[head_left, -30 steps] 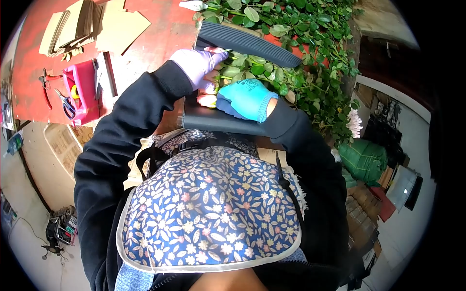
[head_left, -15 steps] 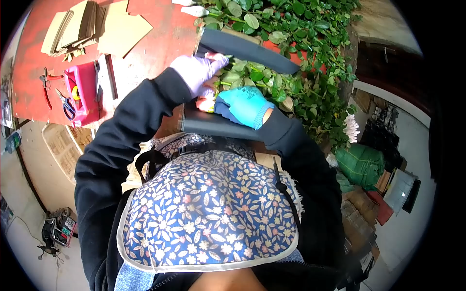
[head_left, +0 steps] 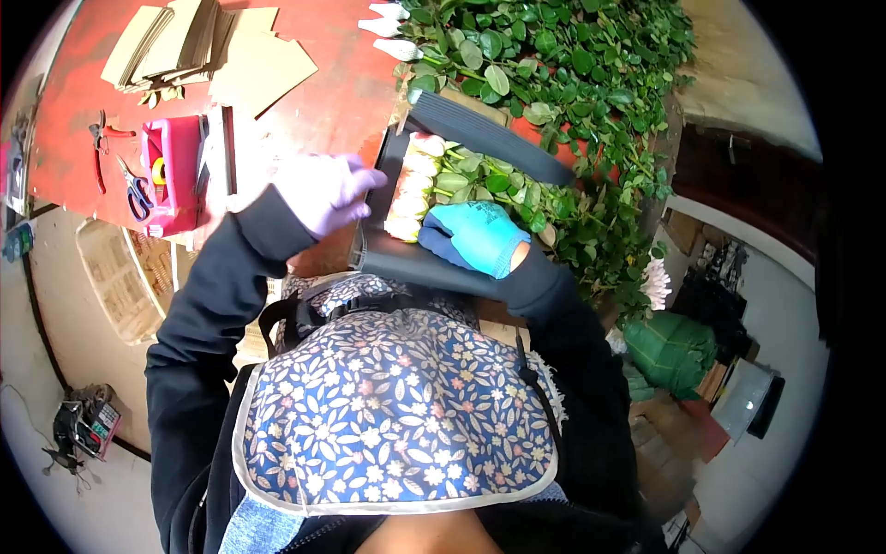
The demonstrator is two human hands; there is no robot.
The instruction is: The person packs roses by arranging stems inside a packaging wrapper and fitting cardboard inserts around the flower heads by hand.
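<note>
A row of pale pink and cream roses [head_left: 413,185] lies in a dark trough [head_left: 420,263] with raised sides, their leafy stems [head_left: 498,180] pointing right. My right hand [head_left: 471,235], in a blue glove, is closed at the lower end of the row, against the blooms and stems; what its fingers grip is hidden. My left hand [head_left: 323,192], in a thin lilac glove, is to the left of the trough over the red table, its fingers apart and holding nothing.
Cardboard sheets [head_left: 180,42] lie on the red table [head_left: 341,46]. Nearby are red-handled pruners [head_left: 100,148], scissors [head_left: 136,189] and a pink holder [head_left: 173,175]. White-netted buds [head_left: 392,46] and many leafy stems [head_left: 572,55] fill the back right. A green bundle [head_left: 671,351] is lower right.
My left hand has let go of the flowers and moved left, its fingers opening. The row of blooms now shows. My right hand stays at the stems; the whole view has shifted slightly.
</note>
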